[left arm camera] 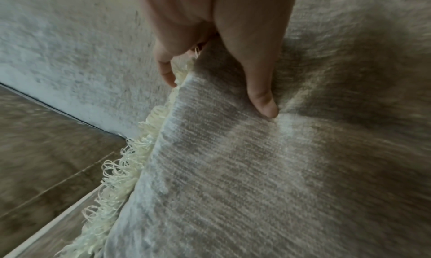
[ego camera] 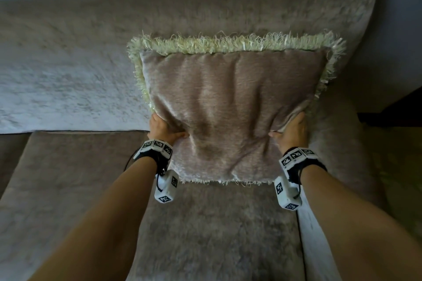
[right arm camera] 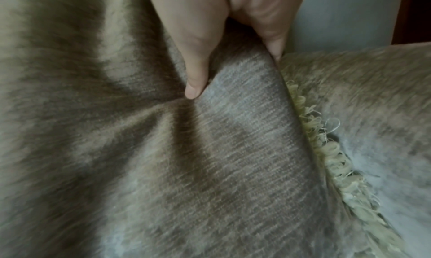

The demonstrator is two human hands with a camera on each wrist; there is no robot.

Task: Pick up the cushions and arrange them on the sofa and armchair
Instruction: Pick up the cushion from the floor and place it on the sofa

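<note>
A square taupe cushion (ego camera: 230, 112) with a pale yellow fringe is held upright over the right end of the sofa seat (ego camera: 217, 230), its top near the backrest (ego camera: 182, 13). My left hand (ego camera: 165, 131) grips its left edge, thumb pressed into the front face and fingers behind the fringe. My right hand (ego camera: 291, 129) grips the right edge the same way. In the left wrist view the thumb of the left hand (left arm camera: 219, 74) dents the cushion (left arm camera: 256, 170). In the right wrist view the right hand (right arm camera: 233, 66) pinches a fold of the cushion (right arm camera: 210, 160).
The sofa armrest (ego camera: 335, 143) rises just right of the cushion. A lighter throw (ego camera: 57, 89) covers the backrest to the left. A dark gap (ego camera: 392, 109) lies beyond the armrest. The seat stretches away to the left.
</note>
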